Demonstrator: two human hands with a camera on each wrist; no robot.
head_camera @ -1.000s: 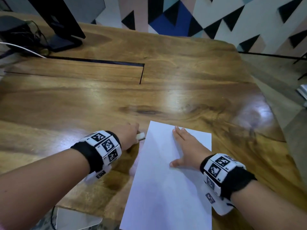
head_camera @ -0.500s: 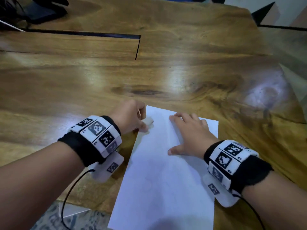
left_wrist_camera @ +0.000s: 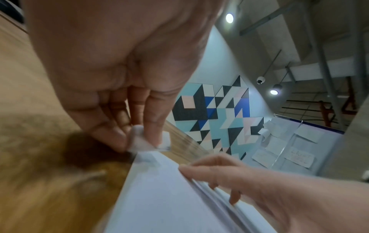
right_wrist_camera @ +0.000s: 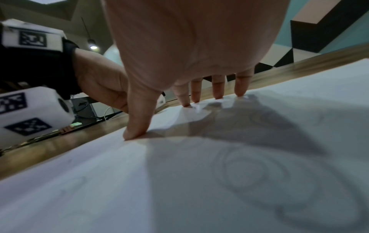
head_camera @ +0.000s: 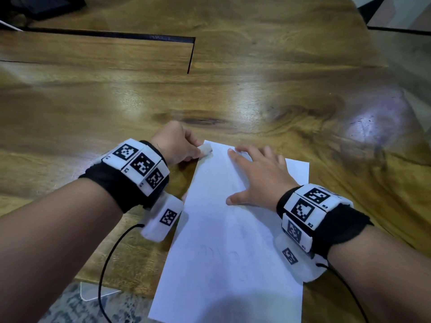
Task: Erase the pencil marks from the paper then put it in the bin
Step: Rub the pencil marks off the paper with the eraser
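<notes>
A white sheet of paper [head_camera: 228,241] lies on the wooden table [head_camera: 233,94], its near end hanging over the front edge. Faint pencil marks [right_wrist_camera: 257,170] show on it as looping circles. My left hand [head_camera: 179,145] pinches a small white eraser [head_camera: 206,149] between thumb and fingers at the paper's far left corner; the left wrist view shows the eraser [left_wrist_camera: 143,140] touching that corner. My right hand [head_camera: 256,173] lies flat on the sheet's upper part, fingers spread and straight, pressing it down [right_wrist_camera: 179,63]. No bin is in view.
A dark slot [head_camera: 112,34] cuts across the table's far left. A black stand base [head_camera: 42,5] and a white cable sit in the far left corner. The table's right edge [head_camera: 401,73] drops to the floor. Patterned floor [head_camera: 70,306] lies below the front edge.
My left hand has brought the eraser from beside the sheet onto its far left corner. The right hand stays flat on the paper. The head view has tilted downward.
</notes>
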